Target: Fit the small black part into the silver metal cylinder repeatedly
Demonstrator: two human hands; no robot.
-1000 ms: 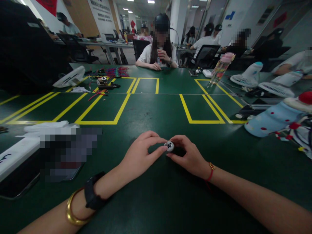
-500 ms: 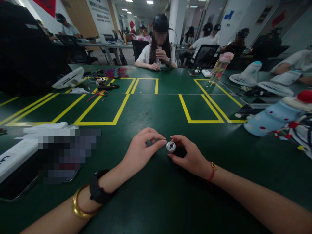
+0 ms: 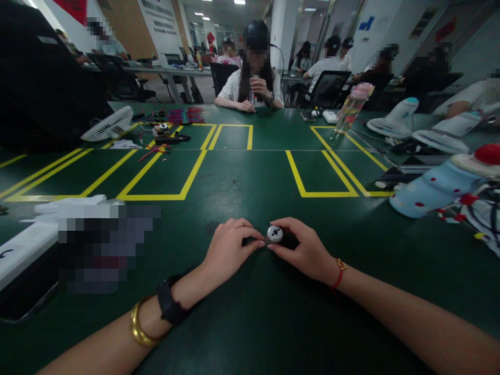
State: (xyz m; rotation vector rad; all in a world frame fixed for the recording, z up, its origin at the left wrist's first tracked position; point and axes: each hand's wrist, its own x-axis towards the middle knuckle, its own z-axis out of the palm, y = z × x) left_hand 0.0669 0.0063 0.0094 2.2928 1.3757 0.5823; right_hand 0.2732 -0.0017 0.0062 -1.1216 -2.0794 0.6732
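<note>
A small silver metal cylinder (image 3: 275,234), motor-like and with dark holes in its round top face, stands upright on the green table. My right hand (image 3: 307,247) is closed around it, thumb at the near side and fingertips at the far side. My left hand (image 3: 234,245) is pinched, its thumb and fingertips close against the cylinder's left side. Whatever lies between those left fingertips is too small to make out.
A phone (image 3: 117,250) and a white box (image 3: 29,250) lie to the left. A blue spotted bottle (image 3: 435,187) stands at the right, near small white fans (image 3: 394,122). Opposite sits a person (image 3: 255,78). Wires (image 3: 183,115) and small parts lie at the far left.
My left hand has moved slightly lower, its fingertips going from the cylinder's upper left to lower on its side. My right hand stays around the cylinder with little movement.
</note>
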